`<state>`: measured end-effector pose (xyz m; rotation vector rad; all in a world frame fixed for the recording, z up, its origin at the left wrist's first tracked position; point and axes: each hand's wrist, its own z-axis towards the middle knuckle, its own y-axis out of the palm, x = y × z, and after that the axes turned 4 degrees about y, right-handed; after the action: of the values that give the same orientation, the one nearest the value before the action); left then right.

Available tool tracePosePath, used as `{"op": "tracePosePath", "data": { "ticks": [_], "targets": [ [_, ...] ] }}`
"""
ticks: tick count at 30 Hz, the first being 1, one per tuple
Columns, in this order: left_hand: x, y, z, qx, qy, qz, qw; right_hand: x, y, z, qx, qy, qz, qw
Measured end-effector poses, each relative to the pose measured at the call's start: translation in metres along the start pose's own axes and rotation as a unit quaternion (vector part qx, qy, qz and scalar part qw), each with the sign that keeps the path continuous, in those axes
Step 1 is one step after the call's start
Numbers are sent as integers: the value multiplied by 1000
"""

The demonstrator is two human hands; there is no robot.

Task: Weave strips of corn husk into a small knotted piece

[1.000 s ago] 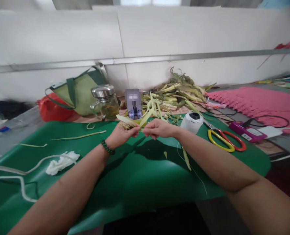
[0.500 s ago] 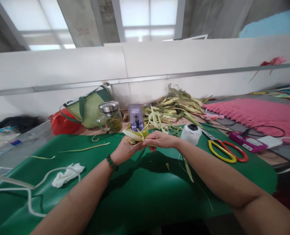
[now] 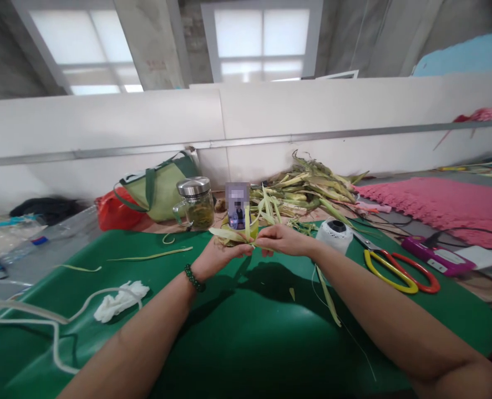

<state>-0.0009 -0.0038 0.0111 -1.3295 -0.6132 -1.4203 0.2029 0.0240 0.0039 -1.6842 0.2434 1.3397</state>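
My left hand point(image 3: 217, 257), a green bead bracelet on its wrist, is closed around a small bundle of pale green leaf strips point(image 3: 234, 233) held above the green mat point(image 3: 237, 327). My right hand point(image 3: 282, 240) pinches the same bundle from the right, fingers pressed together. A thin white thread runs from under my right wrist down across the mat. A white thread spool point(image 3: 334, 235) stands just right of my right hand.
A heap of husk leaves point(image 3: 308, 187) lies behind my hands by the white wall. A glass jar with a metal lid point(image 3: 196, 203), a phone point(image 3: 237, 206), a green bag point(image 3: 158, 185), scissors point(image 3: 399, 269), a pink mat point(image 3: 441, 202) and a white cloth point(image 3: 121, 292) lie around.
The view has tilted upward, showing windows above the wall. Both hands stay joined on the leaf bundle, whose strips have been folded closer together.
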Motion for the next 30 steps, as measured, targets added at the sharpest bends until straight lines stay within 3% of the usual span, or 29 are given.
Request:
{"op": "tracePosePath", "data": {
  "ticks": [4, 9, 12, 17, 21, 24, 30],
  "targets": [
    [2, 7, -4, 44, 89, 30, 995, -9, 5, -2, 20, -53, -16, 998],
    [-3, 19, -5, 59, 93, -31, 993, -13, 16, 2, 127, -56, 14, 990],
    [-2, 21, -5, 97, 54, -87, 990, -10, 18, 5, 169, -64, 10, 984],
    [0, 16, -5, 45, -56, -213, 974, -12, 16, 5, 216, -63, -15, 974],
    [1, 16, -3, 52, -112, -253, 960, -15, 17, 6, 222, -48, -23, 974],
    [1, 17, -3, 57, -103, -255, 960, -16, 19, 6, 221, -45, -20, 974],
    [2, 18, -4, 87, -82, -209, 971, -18, 19, 4, 163, -30, 91, 982]
  ]
}}
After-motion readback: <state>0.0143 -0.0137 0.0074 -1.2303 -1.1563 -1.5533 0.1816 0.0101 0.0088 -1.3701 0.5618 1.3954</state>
